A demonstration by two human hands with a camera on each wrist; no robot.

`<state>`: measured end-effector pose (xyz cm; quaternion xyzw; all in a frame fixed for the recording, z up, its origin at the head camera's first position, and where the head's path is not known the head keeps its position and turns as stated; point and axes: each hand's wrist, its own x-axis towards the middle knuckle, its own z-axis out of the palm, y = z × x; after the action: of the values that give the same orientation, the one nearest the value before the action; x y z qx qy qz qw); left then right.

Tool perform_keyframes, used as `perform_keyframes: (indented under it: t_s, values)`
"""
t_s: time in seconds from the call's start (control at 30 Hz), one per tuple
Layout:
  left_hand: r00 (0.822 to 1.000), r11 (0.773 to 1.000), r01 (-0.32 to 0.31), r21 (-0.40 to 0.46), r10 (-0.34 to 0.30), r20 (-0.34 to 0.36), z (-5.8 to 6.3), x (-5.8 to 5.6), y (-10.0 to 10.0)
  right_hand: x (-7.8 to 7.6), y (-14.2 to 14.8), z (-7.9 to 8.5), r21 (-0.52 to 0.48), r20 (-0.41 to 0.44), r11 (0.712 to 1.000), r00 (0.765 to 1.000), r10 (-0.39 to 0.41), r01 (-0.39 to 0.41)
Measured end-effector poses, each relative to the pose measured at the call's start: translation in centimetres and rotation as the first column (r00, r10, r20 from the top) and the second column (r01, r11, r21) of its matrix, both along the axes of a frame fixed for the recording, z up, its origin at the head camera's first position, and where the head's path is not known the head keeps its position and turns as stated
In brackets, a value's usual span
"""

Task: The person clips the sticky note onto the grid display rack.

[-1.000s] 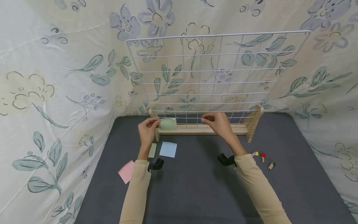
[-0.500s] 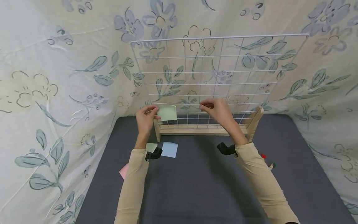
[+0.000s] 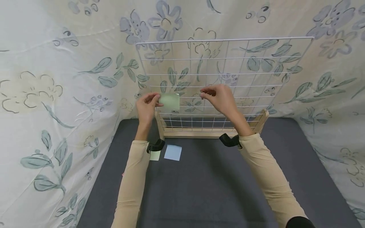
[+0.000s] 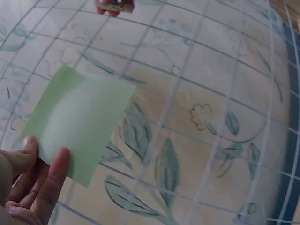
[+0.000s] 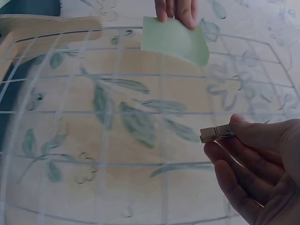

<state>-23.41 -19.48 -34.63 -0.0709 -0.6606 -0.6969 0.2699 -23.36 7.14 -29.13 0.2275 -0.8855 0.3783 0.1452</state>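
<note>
My left hand pinches a green note by its edge between thumb and fingers, before the left side of the wire rack; whether paper touches wire I can't tell. Only the right wrist's view plainly shows the wooden clothespin pinched in my right hand; the head view makes it a speck, and the left wrist's cuts that hand off. My black wrist mount partly covers another green note, my sleeve nearly all of something pink.
</note>
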Motion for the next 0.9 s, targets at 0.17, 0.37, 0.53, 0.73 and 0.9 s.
perform_keyframes:
  t_s: [0.17, 0.37, 0.53, 0.73, 0.9]
  values:
    - [0.999, 1.0, 0.004, 0.01, -0.003, -0.053, 2.4, -0.4, 0.0, 0.0, -0.8, 2.6, -0.012, -0.044, 1.0, 0.999, 0.018, -0.019]
    - [0.999, 1.0, 0.009, 0.03, -0.008, -0.047, 4.5, -0.7, -0.1, 0.1, -1.7, 5.1, -0.031, -0.072, 0.999, 0.997, 0.023, -0.025]
    - [0.998, 0.999, 0.002, 0.046, 0.001, -0.061, 5.7, -1.0, 0.0, -0.2, -2.3, 6.4, -0.036, -0.109, 0.999, 0.993, 0.034, -0.038]
    - [0.994, 0.998, 0.005, 0.066, 0.003, -0.113, 7.9, -1.0, 0.4, -0.6, -2.8, 8.4, -0.066, -0.135, 0.997, 0.99, 0.035, -0.044]
    - [0.987, 0.998, -0.002, 0.063, 0.012, -0.162, 10.1, -1.1, 0.6, -0.8, -3.6, 10.6, -0.094, -0.171, 0.993, 0.984, 0.047, -0.064]
